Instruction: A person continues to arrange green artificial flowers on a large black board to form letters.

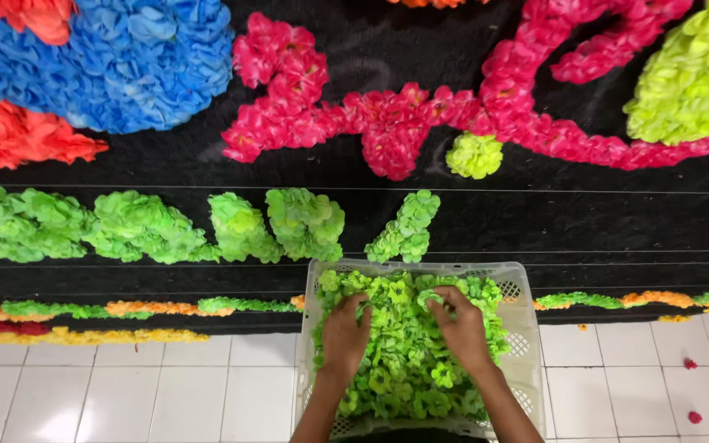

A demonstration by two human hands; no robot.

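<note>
A white perforated plastic basket point(520, 289) sits on the tiled floor, filled with green paper flowers point(408, 369). Both my hands are down in the pile. My left hand point(345, 335) has its fingers curled into the flowers near the basket's upper left. My right hand point(459, 323) pinches a green flower at the upper middle. Just beyond the basket, rows of green paper flower clusters point(305, 223) lie on a black board point(584, 221).
On the black board are pink flower shapes point(387, 123), a blue patch point(141, 66), red-orange patches point(18, 135), a lime patch point(691, 74) and a small lime cluster point(474, 156). A mixed yellow, orange and green strip point(125, 310) edges the board. White tiles point(166, 385) hold stray pink petals point(691, 363).
</note>
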